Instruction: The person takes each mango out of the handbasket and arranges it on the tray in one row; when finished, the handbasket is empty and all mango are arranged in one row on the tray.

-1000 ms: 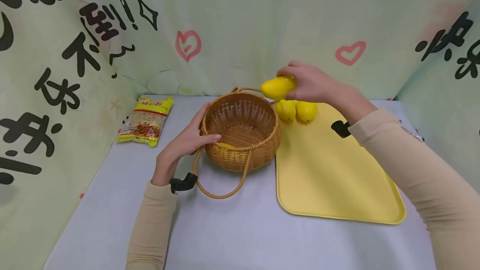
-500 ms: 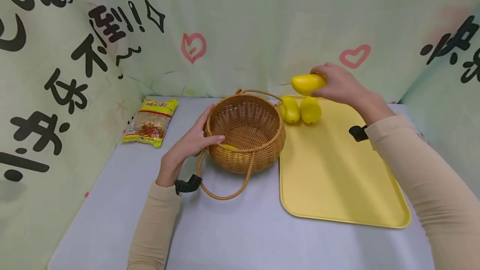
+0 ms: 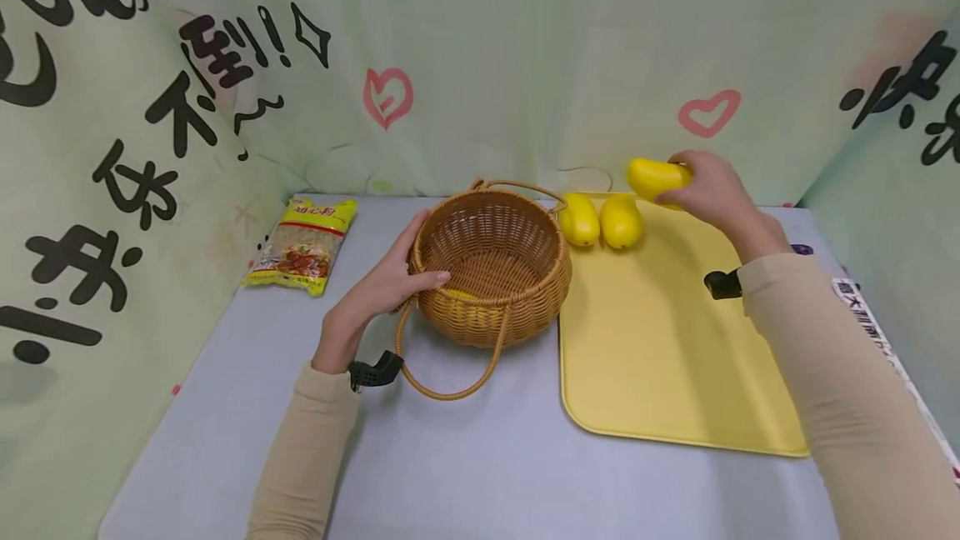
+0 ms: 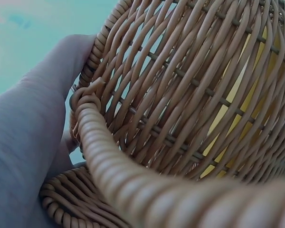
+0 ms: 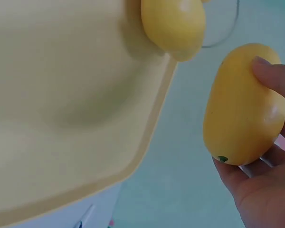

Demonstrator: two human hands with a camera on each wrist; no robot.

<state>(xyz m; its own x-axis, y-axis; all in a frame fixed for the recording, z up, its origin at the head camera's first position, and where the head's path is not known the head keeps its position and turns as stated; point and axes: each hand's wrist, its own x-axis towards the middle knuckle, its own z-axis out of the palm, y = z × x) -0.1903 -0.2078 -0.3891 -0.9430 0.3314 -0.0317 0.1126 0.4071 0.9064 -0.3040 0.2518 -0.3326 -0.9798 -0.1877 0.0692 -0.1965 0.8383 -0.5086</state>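
My left hand (image 3: 390, 277) grips the left rim of a round wicker basket (image 3: 510, 319), thumb over the edge and fingers outside. A sliver of something yellow (image 3: 459, 294) shows inside the basket; the left wrist view also catches yellow through the weave (image 4: 171, 95). My right hand (image 3: 716, 190) holds a smooth yellow mango (image 3: 651, 179) above the far part of a yellow tray (image 3: 660, 357). Thumb and fingers clasp the mango on opposite sides in the right wrist view. Two similar yellow fruits (image 3: 600, 222) lie at the tray's far left corner, beside the basket.
A yellow food packet (image 3: 300, 247) lies at the back left of the table (image 3: 450, 465). One basket handle (image 3: 450, 397) droops toward the front, the other leans back. A printed strip (image 3: 862, 307) is on the right edge. Fabric walls surround the table.
The right hand has carried the mango from beside the basket's rim rightward, out over the tray. The left hand keeps its grip on the basket. The head view has shifted slightly.
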